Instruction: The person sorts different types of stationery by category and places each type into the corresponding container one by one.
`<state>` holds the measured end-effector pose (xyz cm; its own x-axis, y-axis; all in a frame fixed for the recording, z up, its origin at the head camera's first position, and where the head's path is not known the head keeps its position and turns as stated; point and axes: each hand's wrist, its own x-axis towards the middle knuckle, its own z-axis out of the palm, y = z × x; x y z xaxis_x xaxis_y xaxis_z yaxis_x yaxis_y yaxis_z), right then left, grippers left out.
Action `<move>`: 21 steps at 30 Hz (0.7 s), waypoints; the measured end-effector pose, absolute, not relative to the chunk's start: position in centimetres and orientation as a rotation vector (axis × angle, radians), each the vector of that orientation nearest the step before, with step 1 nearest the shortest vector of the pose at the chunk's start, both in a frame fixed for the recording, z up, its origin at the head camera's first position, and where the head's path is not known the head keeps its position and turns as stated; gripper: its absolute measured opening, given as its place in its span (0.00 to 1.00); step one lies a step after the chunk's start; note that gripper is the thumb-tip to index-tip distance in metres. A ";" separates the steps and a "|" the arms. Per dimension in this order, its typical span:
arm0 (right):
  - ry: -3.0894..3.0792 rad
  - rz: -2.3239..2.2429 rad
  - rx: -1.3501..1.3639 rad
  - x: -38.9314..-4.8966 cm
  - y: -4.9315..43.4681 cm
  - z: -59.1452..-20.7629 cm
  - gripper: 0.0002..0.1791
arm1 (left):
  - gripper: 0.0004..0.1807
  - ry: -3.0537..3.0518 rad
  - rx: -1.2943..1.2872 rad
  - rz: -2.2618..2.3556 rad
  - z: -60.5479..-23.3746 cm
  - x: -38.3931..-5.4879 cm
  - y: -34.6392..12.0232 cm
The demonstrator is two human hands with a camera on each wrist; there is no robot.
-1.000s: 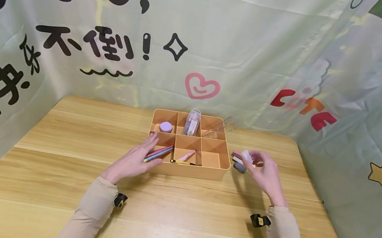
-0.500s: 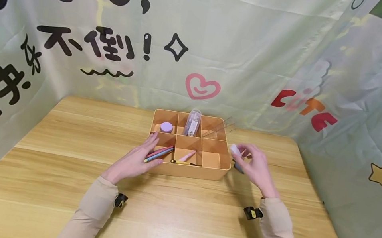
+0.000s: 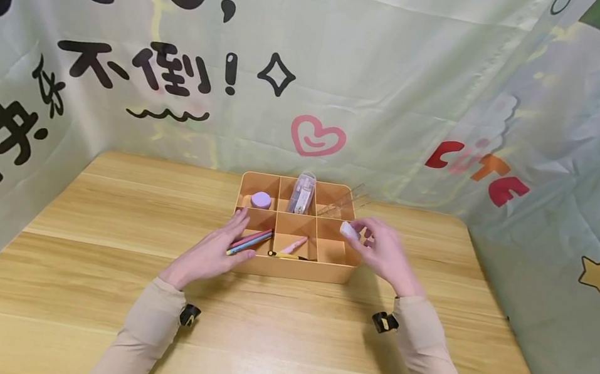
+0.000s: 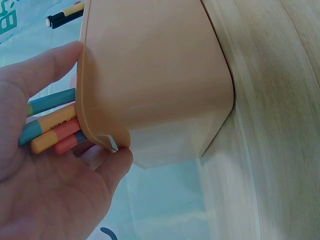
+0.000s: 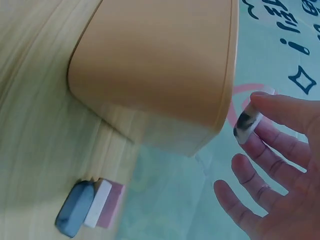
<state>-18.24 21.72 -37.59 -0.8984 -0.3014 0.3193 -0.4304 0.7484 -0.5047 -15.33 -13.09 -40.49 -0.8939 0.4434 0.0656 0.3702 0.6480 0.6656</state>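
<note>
A tan six-compartment organizer box (image 3: 295, 269) stands at the back of the table. My left hand (image 3: 210, 250) rests over its front left corner, thumb at the front rim and extended fingers along the left side. Beneath that hand several coloured pens (image 4: 54, 125) lean in the front left compartment. My right hand (image 3: 386, 254) pinches a white eraser (image 3: 349, 230) between thumb and fingers, over the front right compartment. Dark smudges mark the eraser in the right wrist view, where the other fingers are spread loosely.
A dark grey-blue block (image 5: 75, 208), a white one (image 5: 98, 204) and a mauve one (image 5: 111, 205) lie right of the box. The box holds a purple round-lidded item (image 3: 261, 200), a correction-tape-like dispenser (image 3: 302, 193), clear strips (image 3: 340, 202) and a pink pen (image 3: 294, 244). A printed cloth (image 3: 404, 87) hangs behind.
My right hand has lifted the eraser from the small blocks and carried it left, over the front right compartment. The left hand has stayed on the box corner.
</note>
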 end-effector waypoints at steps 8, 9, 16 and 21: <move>-2.790 0.568 0.718 -19.1 20.2 -37.5 0.14 | 0.46 2.757 0.682 1.064 -40.5 -15.4 -13.1; -2.792 0.535 0.738 -19.2 20.0 -37.4 0.14 | 0.46 2.755 0.682 1.065 -40.5 -15.4 -13.1; -2.858 0.285 0.849 -19.8 18.9 -37.2 0.10 | 0.46 2.755 0.681 1.073 -40.5 -15.4 -13.1; -3.003 0.191 0.821 -20.2 18.1 -37.0 0.08 | 0.46 2.757 0.679 1.073 -40.5 -15.4 -13.1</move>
<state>-20.17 18.07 -37.03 -0.8614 -0.5052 0.0535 -0.5079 0.8541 -0.1118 -15.42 -13.13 -40.54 -0.8946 0.4426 0.0610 0.3674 0.6511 0.6641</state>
